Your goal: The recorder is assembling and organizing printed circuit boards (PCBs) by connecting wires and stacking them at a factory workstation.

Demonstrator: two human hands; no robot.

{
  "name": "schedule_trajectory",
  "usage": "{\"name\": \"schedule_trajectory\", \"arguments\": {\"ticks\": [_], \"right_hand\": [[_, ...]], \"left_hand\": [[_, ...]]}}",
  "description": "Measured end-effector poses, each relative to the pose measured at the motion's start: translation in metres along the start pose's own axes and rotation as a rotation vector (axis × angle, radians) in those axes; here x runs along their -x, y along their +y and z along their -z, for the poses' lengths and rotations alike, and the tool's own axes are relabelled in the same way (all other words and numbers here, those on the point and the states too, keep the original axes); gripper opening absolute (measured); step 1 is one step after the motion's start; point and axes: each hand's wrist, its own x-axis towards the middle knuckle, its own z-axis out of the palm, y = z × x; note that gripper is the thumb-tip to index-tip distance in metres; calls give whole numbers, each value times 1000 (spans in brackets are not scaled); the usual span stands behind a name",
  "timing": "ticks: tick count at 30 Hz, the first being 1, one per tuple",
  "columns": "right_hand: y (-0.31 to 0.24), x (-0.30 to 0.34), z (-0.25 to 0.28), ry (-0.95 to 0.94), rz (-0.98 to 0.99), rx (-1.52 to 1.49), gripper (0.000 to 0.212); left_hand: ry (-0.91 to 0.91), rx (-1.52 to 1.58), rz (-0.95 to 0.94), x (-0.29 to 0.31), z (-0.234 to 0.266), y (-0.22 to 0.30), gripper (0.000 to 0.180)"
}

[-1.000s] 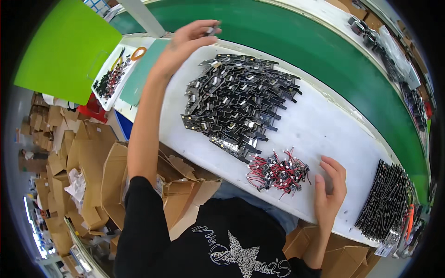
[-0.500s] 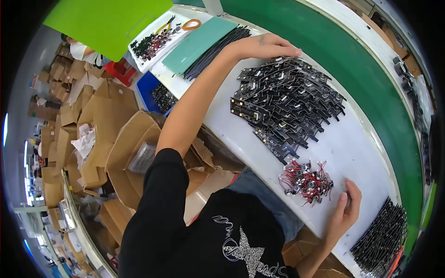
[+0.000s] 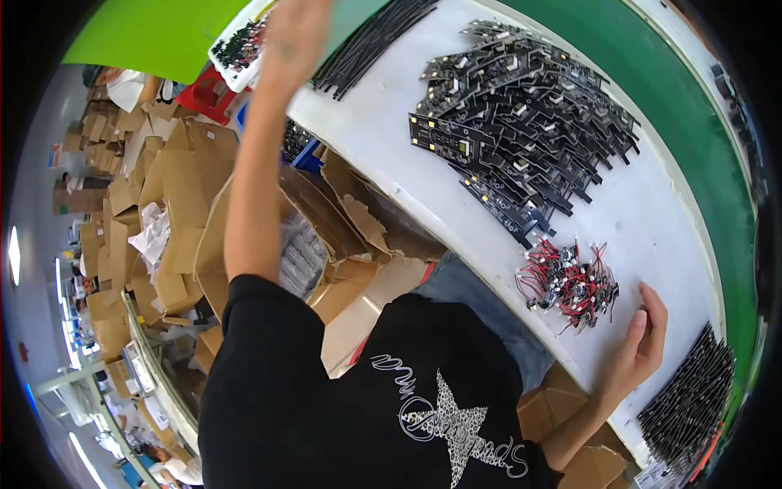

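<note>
My left hand [image 3: 300,28] is stretched far out at the top edge, smeared by motion and partly cut off. It is over the area between a white tray [image 3: 239,83] of small dark and red parts and a green sheet [image 3: 349,26]. What its fingers do is hidden. Low at the right, my right hand [image 3: 643,342] rests at the white table with thumb and fingers apart, holding nothing I can see. Beside it lies a heap of small parts with red and black wires [image 3: 570,285]. Beyond that spreads a large pile of black circuit boards [image 3: 521,122].
Thin black strips [image 3: 375,45] lie beside the green sheet; another bundle of black strips [image 3: 688,399] lies near my right hand. Left of the table stand open cardboard boxes [image 3: 191,204], a blue bin [image 3: 308,156] and a red stool [image 3: 208,96]. Other people are in the background.
My left hand has swung from the far edge of the circuit board pile leftward to the tray and green sheet. The view has shifted; my right hand stays beside the wired parts.
</note>
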Motion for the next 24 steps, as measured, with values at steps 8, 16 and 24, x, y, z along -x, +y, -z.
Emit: {"name": "schedule_trajectory", "arguments": {"ticks": [8, 16, 24], "right_hand": [[-3, 2, 1, -4, -7, 51, 27], [9, 1, 4, 2, -24, 128, 28], [6, 4, 4, 44, -21, 204, 29]], "left_hand": [[326, -70, 473, 145, 53, -33, 45], [-251, 63, 372, 265, -64, 61, 20], [-464, 316, 362, 280, -103, 83, 27]]}}
